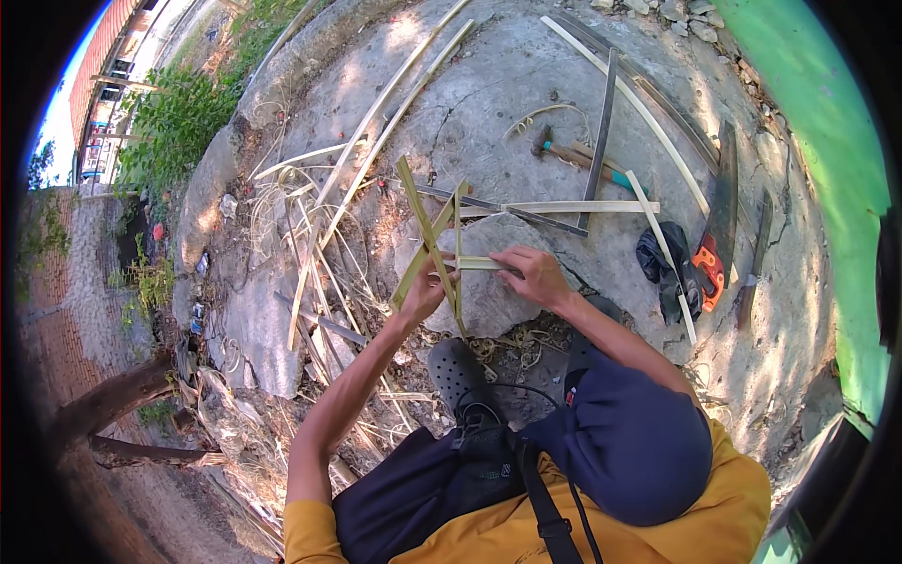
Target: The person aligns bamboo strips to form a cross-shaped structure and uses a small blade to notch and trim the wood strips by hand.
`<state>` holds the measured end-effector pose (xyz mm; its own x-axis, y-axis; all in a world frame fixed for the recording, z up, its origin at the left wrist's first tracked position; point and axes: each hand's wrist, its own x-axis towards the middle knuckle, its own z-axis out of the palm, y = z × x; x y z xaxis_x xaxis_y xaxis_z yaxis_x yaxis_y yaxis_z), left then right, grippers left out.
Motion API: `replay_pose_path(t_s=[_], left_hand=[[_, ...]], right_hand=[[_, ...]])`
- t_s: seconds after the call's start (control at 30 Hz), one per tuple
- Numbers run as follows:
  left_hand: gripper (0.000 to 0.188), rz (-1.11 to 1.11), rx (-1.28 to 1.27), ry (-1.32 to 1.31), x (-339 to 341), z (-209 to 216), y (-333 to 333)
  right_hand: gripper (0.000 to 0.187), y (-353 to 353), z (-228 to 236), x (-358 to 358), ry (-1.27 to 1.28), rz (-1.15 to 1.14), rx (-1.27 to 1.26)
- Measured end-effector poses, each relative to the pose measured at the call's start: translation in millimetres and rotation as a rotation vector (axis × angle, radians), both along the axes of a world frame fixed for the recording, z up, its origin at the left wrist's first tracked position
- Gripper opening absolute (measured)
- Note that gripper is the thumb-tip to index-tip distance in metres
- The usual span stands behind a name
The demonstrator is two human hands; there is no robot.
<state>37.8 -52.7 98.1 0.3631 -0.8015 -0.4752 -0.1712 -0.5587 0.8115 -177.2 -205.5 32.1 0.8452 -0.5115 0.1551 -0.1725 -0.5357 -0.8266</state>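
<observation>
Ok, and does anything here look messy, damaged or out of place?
Yes: shavings lie in a messy tangle left of the left hand. The concrete is cracked, and a strip lies across a crumpled black bag beside the saw, as if dropped there.

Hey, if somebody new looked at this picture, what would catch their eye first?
Probably the crossed greenish strips near the centre, held in the left hand, with the right hand at the end of a pale strip across them. Next might come the handsaw lying to the right on the grey concrete, its orange handle vivid. The bright green surface along the right edge stands out too.
</observation>
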Motion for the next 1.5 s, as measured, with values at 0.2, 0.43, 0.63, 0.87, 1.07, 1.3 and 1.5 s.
replay_pose_path(t_s=[0.2, 0.43, 0.63, 0.87, 1.07, 1.3, 1.5], left_hand=[[0.044, 0.038, -0.016, 0.124, -4.1, -0.5, -2.1], [0.043, 0.029, -0.03, 0.131, -4.0, 1.5, -3.6], [0.042, 0.031, -0.047, 0.149, -1.8, -3.7, -1.4], [0.043, 0.038, -0.053, 0.189, -2.1, -7.1, -2.1], [0.046, 0.026, -0.075, 0.221, 0.6, -12.5, 2.7], [0.046, 0.007, -0.054, 0.174, 6.7, -8.6, 3.7], [0.044, 0.011, -0.054, 0.161, 4.1, -4.6, 3.3]], right_hand=[[0.038, -0.1, -0.5, -2.3, 0.0, -0.012, -0.009], [0.037, 1.3, 3.2, -1.9, 0.017, -0.021, 0.009], [0.037, 1.3, 4.4, -1.1, 0.018, -0.019, 0.021], [0.037, 1.1, 3.6, -2.4, 0.028, -0.021, 0.019], [0.037, 2.3, 3.3, -1.0, 0.011, -0.014, 0.011], [0.035, 0.7, 2.7, -0.9, 0.002, -0.025, -0.015], [0.033, 0.0, -1.3, -1.4, 0.003, -0.027, -0.021]])
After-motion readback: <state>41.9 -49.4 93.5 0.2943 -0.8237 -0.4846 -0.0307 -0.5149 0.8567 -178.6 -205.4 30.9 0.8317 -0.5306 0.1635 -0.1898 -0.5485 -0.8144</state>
